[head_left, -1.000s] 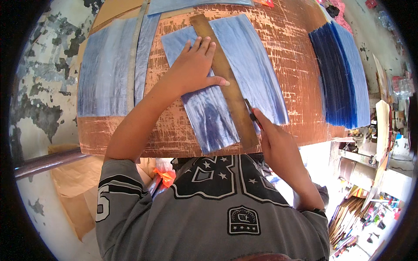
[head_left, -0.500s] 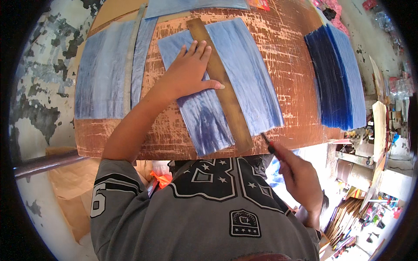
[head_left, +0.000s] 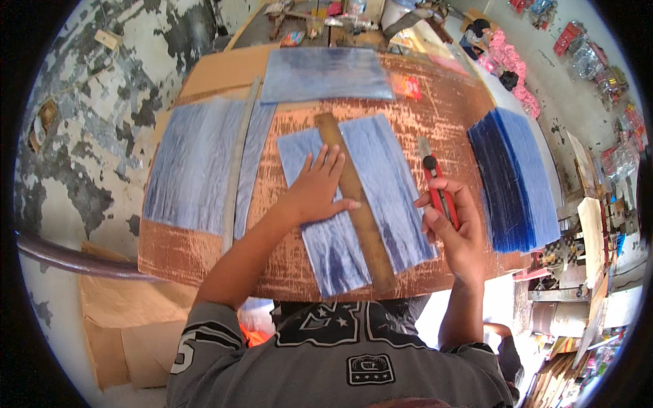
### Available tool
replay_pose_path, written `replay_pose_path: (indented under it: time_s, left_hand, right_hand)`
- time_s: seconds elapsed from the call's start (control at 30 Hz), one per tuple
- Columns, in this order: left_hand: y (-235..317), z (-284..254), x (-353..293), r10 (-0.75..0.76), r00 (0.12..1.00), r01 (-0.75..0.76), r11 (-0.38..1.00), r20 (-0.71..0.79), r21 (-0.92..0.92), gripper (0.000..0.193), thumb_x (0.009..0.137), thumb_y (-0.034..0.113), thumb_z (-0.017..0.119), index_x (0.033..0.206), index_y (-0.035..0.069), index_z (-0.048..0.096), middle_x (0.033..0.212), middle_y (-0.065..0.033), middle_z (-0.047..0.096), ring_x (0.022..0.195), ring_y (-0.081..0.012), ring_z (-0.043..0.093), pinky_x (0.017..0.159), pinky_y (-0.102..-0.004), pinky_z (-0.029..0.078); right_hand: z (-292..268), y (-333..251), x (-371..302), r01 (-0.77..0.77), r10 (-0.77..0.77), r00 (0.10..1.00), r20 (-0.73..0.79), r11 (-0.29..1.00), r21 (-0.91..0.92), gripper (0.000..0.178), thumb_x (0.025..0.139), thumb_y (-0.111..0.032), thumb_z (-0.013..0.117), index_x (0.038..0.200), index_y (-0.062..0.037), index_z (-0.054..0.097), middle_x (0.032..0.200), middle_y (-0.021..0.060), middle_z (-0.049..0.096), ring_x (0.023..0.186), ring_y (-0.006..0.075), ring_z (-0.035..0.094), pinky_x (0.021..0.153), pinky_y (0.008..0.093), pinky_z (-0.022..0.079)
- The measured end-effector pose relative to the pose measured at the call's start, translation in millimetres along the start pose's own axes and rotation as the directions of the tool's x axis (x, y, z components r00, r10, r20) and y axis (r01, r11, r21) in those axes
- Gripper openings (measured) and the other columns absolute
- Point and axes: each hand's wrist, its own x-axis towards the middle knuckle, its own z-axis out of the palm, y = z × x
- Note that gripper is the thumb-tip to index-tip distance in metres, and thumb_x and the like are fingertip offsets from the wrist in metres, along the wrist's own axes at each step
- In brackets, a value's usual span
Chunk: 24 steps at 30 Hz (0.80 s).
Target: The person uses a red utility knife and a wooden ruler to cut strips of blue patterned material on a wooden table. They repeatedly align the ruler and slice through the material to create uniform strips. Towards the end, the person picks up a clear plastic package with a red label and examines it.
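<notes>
A marbled blue-and-white sheet [head_left: 388,183] lies aslant on the worn brown table, with a long brownish straightedge [head_left: 360,204] lying lengthwise across it. My left hand [head_left: 320,187] rests flat on the sheet's left part, fingers spread, its fingertips and thumb on the straightedge. To the right of the sheet, my right hand [head_left: 456,231] grips a red utility knife [head_left: 437,182] with a black knob. The knife's blade points away from me, raised off the sheet.
To the left are more marbled blue sheets [head_left: 190,166] with a pale strip [head_left: 238,163] across them. Another blue sheet [head_left: 326,75] lies at the far side. A thick stack of dark and light blue sheets [head_left: 513,180] stands at the table's right edge [head_left: 503,264].
My right hand has moved up and away from the sheet's near edge, and the knife now points away from me. My left hand keeps its place on the straightedge. The view has tilted farther out.
</notes>
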Motion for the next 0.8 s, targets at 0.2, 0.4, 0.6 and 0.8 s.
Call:
replay_pose_path:
  time_s: [0.2,0.4,0.6,0.8]
  left_hand:
    - [-4,7,-3,0.026,0.998,-0.029,0.998,-0.05,-0.063,0.122,0.099,0.079,0.057,0.17,-0.013,0.02,0.179,-0.0347,0.014,0.169,-0.0485,0.007,0.135,-0.0618,0.008]
    - [-3,5,-4,0.009,0.997,-0.014,0.998,-0.072,-0.067,0.113,0.102,0.073,0.058,0.17,-0.01,0.023,0.18,-0.0323,0.016,0.17,-0.0456,0.009,0.135,-0.0608,0.008]
    - [-3,30,-5,-0.043,0.966,0.026,0.997,-0.254,-0.07,0.075,0.115,0.048,0.051,0.166,-0.005,0.038,0.177,-0.0265,0.032,0.167,-0.0435,0.023,0.134,-0.0606,0.016]
    - [11,26,-5,-0.049,0.948,0.044,0.999,-0.316,-0.024,0.066,0.116,0.041,0.05,0.164,-0.004,0.042,0.175,-0.0248,0.037,0.166,-0.0417,0.028,0.134,-0.0584,0.02]
  right_hand:
    - [-8,15,-12,0.127,-0.135,0.99,0.051,0.984,0.126,0.058,0.1,-0.035,0.083,0.141,-0.0044,0.057,0.125,0.0118,0.071,0.102,0.0162,0.066,0.089,0.032,0.053]
    - [-20,26,-37,0.165,-0.162,0.986,-0.039,0.984,0.071,0.076,0.078,-0.024,0.103,0.135,-0.005,0.058,0.117,0.0088,0.067,0.102,0.0166,0.065,0.091,0.035,0.053]
    - [-24,47,-46,0.221,-0.337,0.894,-0.296,0.905,-0.364,0.034,0.095,-0.021,0.091,0.098,-0.0056,0.061,0.09,0.0005,0.062,0.08,0.009,0.06,0.072,0.0267,0.047]
    - [-11,47,-25,0.116,-0.205,0.948,-0.241,0.933,-0.34,0.035,0.112,-0.028,0.068,0.133,-0.0005,0.072,0.109,0.0074,0.074,0.084,0.0109,0.065,0.078,0.0263,0.052]
